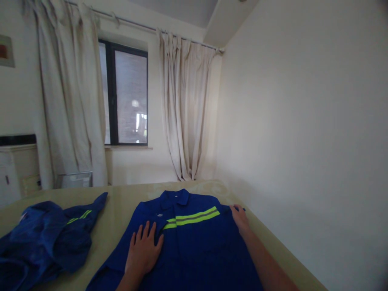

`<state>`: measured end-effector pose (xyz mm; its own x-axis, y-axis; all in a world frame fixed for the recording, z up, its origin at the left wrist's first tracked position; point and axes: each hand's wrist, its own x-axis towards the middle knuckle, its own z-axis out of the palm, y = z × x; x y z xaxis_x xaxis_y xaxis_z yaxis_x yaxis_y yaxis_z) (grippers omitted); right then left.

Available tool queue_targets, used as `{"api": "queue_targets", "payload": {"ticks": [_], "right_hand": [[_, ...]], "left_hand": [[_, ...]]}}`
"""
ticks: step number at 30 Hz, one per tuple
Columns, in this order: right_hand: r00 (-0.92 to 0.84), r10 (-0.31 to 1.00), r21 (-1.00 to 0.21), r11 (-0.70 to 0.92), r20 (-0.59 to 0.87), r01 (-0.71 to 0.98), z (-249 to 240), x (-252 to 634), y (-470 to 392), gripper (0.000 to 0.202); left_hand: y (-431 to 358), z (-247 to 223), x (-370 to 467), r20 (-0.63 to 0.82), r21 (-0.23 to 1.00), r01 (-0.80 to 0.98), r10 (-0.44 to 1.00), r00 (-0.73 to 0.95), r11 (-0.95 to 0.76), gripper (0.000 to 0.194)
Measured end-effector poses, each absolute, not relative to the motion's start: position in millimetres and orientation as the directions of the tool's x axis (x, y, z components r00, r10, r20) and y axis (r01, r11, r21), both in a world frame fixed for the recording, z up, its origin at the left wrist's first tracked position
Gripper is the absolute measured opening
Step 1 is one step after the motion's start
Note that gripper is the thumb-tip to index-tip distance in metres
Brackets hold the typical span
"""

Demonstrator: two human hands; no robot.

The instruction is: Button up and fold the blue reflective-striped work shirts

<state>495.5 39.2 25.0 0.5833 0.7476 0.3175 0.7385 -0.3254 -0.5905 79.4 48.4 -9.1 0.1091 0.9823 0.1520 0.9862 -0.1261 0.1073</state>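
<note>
A blue work jacket (pixel 194 246) lies front up on the table, its collar pointing toward the window. Across its chest runs a yellow-green reflective stripe with a grey middle line, and a small pale logo sits on the left of the chest. My left hand (pixel 144 246) rests flat on that left side, fingers spread, just below the logo. At the jacket's right edge, near the shoulder, my right hand (pixel 240 218) has its fingers bent over the sleeve fabric. A bit of blue cloth pokes out beyond those fingers.
A crumpled blue garment (pixel 51 238) with a similar stripe lies at the left of the table (pixel 121 198). A white wall (pixel 303 133) runs along the right side. Curtains (pixel 188 105) hang by the window, and a white cabinet (pixel 15 173) stands far left.
</note>
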Motion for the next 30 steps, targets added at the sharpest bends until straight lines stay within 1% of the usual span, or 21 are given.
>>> {"api": "queue_targets", "payload": {"ticks": [2,4,6,7,8,9,10,11,12,13,14,15,16,19,22,24,27,30], "right_hand": [[0.590,0.764,-0.596,-0.354,0.260,0.721,38,502,42,0.045],[0.606,0.760,-0.593,-0.381,0.235,0.709,49,500,42,0.045],[0.623,0.732,-0.580,-0.392,0.273,0.715,56,491,38,0.050],[0.613,0.722,-0.563,-0.375,0.320,0.737,58,484,33,0.051],[0.557,0.735,-0.525,-0.321,0.386,0.788,59,475,28,0.052],[0.440,0.776,-0.459,-0.221,0.453,0.861,59,466,22,0.054],[0.249,0.832,-0.358,-0.066,0.496,0.931,58,457,14,0.056],[0.010,0.874,-0.246,0.125,0.485,0.961,56,449,7,0.060],[-0.228,0.878,-0.151,0.316,0.421,0.937,54,443,-2,0.063],[-0.414,0.851,-0.101,0.466,0.324,0.879,51,438,-9,0.063],[-0.520,0.822,-0.097,0.552,0.234,0.828,48,434,-17,0.063],[-0.561,0.809,-0.113,0.582,0.176,0.805,46,431,-24,0.062],[-0.557,0.816,-0.133,0.576,0.155,0.807,44,430,-30,0.060],[-0.478,0.858,-0.190,0.509,0.187,0.840,47,429,-43,0.049],[-0.472,0.857,-0.226,0.512,0.208,0.829,59,425,-46,0.039],[-0.427,0.866,-0.245,0.487,0.260,0.839,68,418,-40,0.039],[-0.281,0.898,-0.262,0.376,0.337,0.889,74,402,-21,0.040],[-0.231,0.927,-0.228,0.303,0.296,0.925,70,388,8,0.040]], "left_hand": [[48,-9,80,0.159,0.111,0.987,0.983,0.097,-0.115,0.077],[48,-8,81,0.162,0.115,0.987,0.983,0.090,-0.109,0.077],[48,-9,81,0.167,0.123,0.986,0.982,0.091,-0.112,0.076],[48,-9,81,0.168,0.125,0.986,0.981,0.092,-0.114,0.075],[49,-9,81,0.169,0.125,0.986,0.981,0.093,-0.115,0.075],[49,-10,81,0.169,0.123,0.986,0.981,0.092,-0.114,0.075],[49,-9,81,0.164,0.120,0.987,0.982,0.091,-0.112,0.075],[49,-9,81,0.156,0.114,0.987,0.983,0.091,-0.110,0.075],[49,-8,81,0.148,0.108,0.988,0.985,0.092,-0.108,0.075],[48,-7,81,0.139,0.103,0.989,0.986,0.093,-0.108,0.075],[48,-5,81,0.133,0.099,0.989,0.987,0.094,-0.108,0.076],[47,-4,81,0.125,0.095,0.990,0.988,0.094,-0.106,0.076],[46,-3,82,0.119,0.093,0.990,0.989,0.092,-0.104,0.076],[45,-2,82,0.115,0.091,0.991,0.989,0.089,-0.099,0.075],[46,-5,82,0.154,0.100,0.989,0.984,0.092,-0.108,0.075],[47,-7,81,0.166,0.111,0.987,0.982,0.093,-0.113,0.075],[47,-7,80,0.152,0.126,0.985,0.983,0.098,-0.117,0.075],[46,-5,80,0.138,0.132,0.984,0.985,0.103,-0.122,0.075]]}}
